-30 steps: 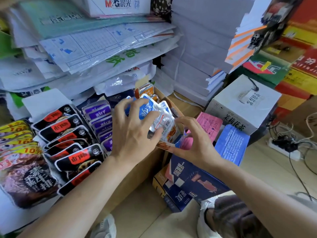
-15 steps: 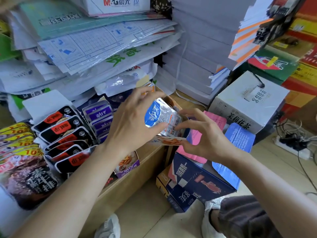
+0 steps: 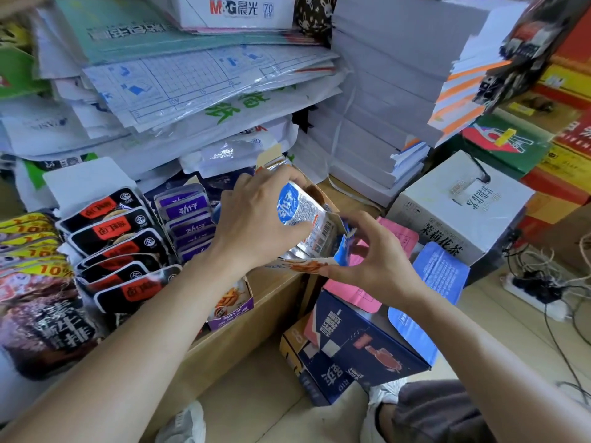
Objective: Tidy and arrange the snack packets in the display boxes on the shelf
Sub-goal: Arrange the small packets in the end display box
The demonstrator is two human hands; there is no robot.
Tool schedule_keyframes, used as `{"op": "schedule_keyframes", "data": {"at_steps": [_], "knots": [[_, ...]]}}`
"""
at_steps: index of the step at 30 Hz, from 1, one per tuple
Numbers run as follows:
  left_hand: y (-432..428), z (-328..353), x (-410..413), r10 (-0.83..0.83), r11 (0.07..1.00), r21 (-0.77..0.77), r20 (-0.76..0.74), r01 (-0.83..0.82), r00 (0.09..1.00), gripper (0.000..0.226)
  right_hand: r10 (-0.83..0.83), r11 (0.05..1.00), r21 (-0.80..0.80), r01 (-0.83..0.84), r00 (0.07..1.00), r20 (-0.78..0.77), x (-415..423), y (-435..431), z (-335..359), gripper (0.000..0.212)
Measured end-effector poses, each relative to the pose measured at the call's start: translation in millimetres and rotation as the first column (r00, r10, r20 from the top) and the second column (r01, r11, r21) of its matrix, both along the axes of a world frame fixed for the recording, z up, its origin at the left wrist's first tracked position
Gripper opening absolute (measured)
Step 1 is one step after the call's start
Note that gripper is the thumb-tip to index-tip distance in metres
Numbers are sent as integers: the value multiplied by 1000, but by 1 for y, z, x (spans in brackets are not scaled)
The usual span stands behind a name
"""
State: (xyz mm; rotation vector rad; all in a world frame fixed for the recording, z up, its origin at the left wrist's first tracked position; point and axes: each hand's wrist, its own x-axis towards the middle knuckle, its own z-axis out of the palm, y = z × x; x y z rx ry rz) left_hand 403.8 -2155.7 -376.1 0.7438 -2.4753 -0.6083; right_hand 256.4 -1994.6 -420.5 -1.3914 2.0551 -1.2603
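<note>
At the right end of the shelf (image 3: 243, 334) the left hand (image 3: 256, 225) clasps a bunch of blue packets (image 3: 297, 206), fingers curled over their tops and thumb pressed to the front one. It holds them upright in the blue box (image 3: 300, 266) at the shelf's corner. The right hand (image 3: 374, 266) is spread beside it. Its thumb lies along the box's front lip and its fingers arch over the torn side wall. From where I stand I cannot tell whether the fingertips touch the wall.

Just left, a purple box (image 3: 230, 305) holds purple packets (image 3: 188, 215) standing in a leaning row. Next come black packets (image 3: 112, 238), overlapping like tiles, with their box hidden beneath them. Yellow packets (image 3: 28, 238) crowd the far left edge.

Wrapped paper (image 3: 204, 100) is heaped right against the backs of the boxes and overhangs them. Reams (image 3: 377, 107) are stacked close behind the blue box. The purple box's front sits at the shelf's front edge, which runs diagonally under the left forearm.

Past the shelf's end, a navy carton (image 3: 361, 343) stands on the floor just below the right hand, with its pink and blue flaps open. A white carton (image 3: 460, 206) is behind it, and a power strip (image 3: 537, 289) with tangled cables lies further right. Bare floor (image 3: 256, 394) shows in front of the shelf.
</note>
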Motion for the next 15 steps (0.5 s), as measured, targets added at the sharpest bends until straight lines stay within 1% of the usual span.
{"op": "schedule_keyframes", "data": {"at_steps": [2,5,8,10,12,13,15], "knots": [[-2,0,4,-37,997,70,-38,40,999,43,28,999,-40,-24,993,112,-4,-2,7,75],[-11,0,8,-109,972,193,-140,135,984,33,89,992,-114,-60,959,269,-12,-2,18,69],[-15,0,9,-160,926,325,-120,191,980,31,109,982,-183,-40,916,387,-19,0,21,69],[-17,-2,9,-184,901,382,-96,206,978,35,83,974,-223,30,872,483,-19,-3,16,69],[-20,-4,7,-182,887,417,-77,198,980,38,30,975,-197,100,823,567,-15,-8,8,67],[-22,-5,6,-176,887,423,-59,184,983,39,12,983,-156,96,817,576,-13,-10,2,61],[-22,-4,4,-190,890,419,-20,181,981,41,20,998,-66,19,840,543,-6,-14,-8,44]]}}
